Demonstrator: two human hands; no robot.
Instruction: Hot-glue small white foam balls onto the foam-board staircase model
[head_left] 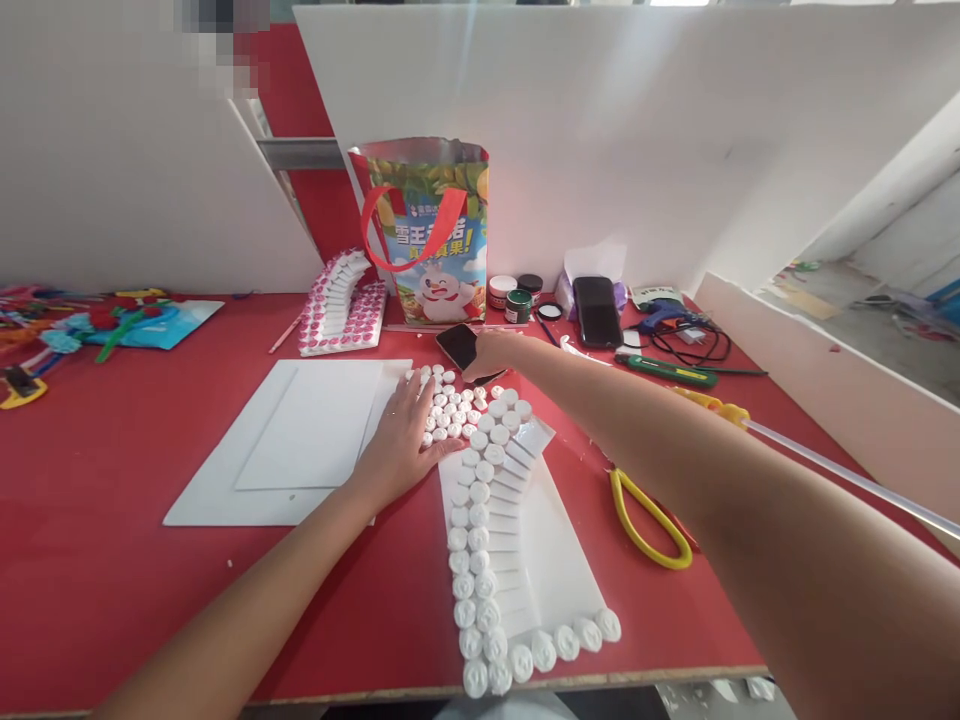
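Our right forearm (675,460) reaches past the roll-edged white board (559,560) on the desk (90,560); we best keep it raised, left hand (397,440) fingers spread, released, light beside the bunched white rolls (451,411), right hand (493,354) fingers over the phone (456,343), grip unclear.

The right fingers (484,366) hide part of the phone (454,344), the left fingers (412,392) some rosettes (451,410). Well beyond them, a patch (223,40) is pixelated

A red table (97,450) carries a bag (437,275), jars (518,307) and boards (315,430). White rosettes (452,412) and a green cutter (666,371) lie there too.
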